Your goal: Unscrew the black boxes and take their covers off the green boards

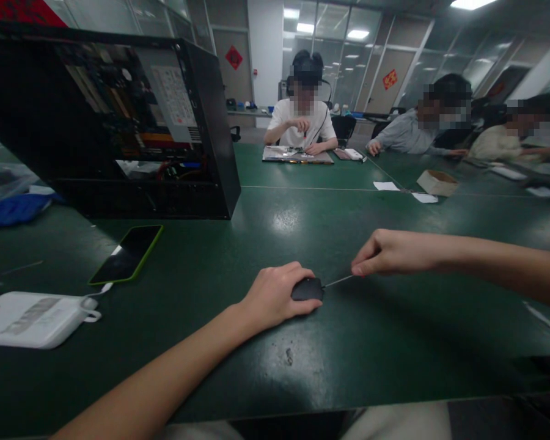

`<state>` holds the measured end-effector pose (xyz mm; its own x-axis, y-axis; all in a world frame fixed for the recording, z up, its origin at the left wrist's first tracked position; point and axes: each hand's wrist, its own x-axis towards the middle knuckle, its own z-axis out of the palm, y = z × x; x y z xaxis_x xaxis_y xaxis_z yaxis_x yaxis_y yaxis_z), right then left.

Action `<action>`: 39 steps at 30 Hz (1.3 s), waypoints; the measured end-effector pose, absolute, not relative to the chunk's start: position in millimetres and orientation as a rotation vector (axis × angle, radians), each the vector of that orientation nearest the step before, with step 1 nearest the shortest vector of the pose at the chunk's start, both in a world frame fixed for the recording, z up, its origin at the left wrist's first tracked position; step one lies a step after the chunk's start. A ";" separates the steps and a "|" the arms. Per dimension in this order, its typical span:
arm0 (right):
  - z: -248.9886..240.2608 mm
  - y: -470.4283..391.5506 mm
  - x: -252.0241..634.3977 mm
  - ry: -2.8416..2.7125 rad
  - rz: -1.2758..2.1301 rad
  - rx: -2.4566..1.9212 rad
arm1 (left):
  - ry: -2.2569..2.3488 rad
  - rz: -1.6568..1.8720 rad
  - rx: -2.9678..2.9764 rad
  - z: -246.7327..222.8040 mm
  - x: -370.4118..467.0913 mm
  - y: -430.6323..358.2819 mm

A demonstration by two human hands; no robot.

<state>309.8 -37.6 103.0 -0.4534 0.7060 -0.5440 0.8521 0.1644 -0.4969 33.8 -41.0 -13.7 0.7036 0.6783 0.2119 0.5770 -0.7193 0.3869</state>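
Note:
On the green tabletop, a small black computer mouse (pixel 308 289) lies under my left hand (pixel 279 293). My left fingers and thumb hold it from both sides. Off to the right, my right hand (pixel 373 253) is closed in a pinch on a thin, straight, light grey rod (pixel 339 281). The rod's far end meets the mouse's right end. Its other end is hidden in my fingers, so I cannot tell what kind of tool it is.
A black computer tower (pixel 229 146) with its side off stands at the left. Near it lie a phone (pixel 131 253), a white power bank (pixel 36 318) and blue gloves (pixel 21 209). Across the table (pixel 187 366) sit several people and an open box (pixel 437 182).

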 end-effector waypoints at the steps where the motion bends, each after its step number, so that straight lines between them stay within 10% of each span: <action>1: 98.3 -41.3 313.3 2.190 -1.213 1.581 | 0.988 0.473 2.634 -11.8 33.6 -41.0; 5: 92.9 -57.8 315.1 2.304 -1.115 1.588 | 0.929 0.415 2.692 -4.4 32.8 -39.4; 11: 118.1 -71.2 288.5 2.803 0.352 0.681 | 0.878 0.418 2.691 -3.2 31.9 -37.2; 14: 127.8 -68.7 276.0 2.739 0.534 0.447 | 0.861 0.427 2.673 -5.2 31.8 -37.2; 31: 70.5 -50.8 329.4 1.874 -1.730 1.766 | 0.889 0.498 2.551 -10.3 33.6 -39.3; 35: 63.6 -62.9 333.1 2.565 -1.177 1.523 | 0.889 0.497 2.545 -10.8 33.2 -39.1; 39: 61.2 -73.4 339.3 3.061 0.078 0.995 | 0.889 0.515 2.526 -11.0 33.1 -39.1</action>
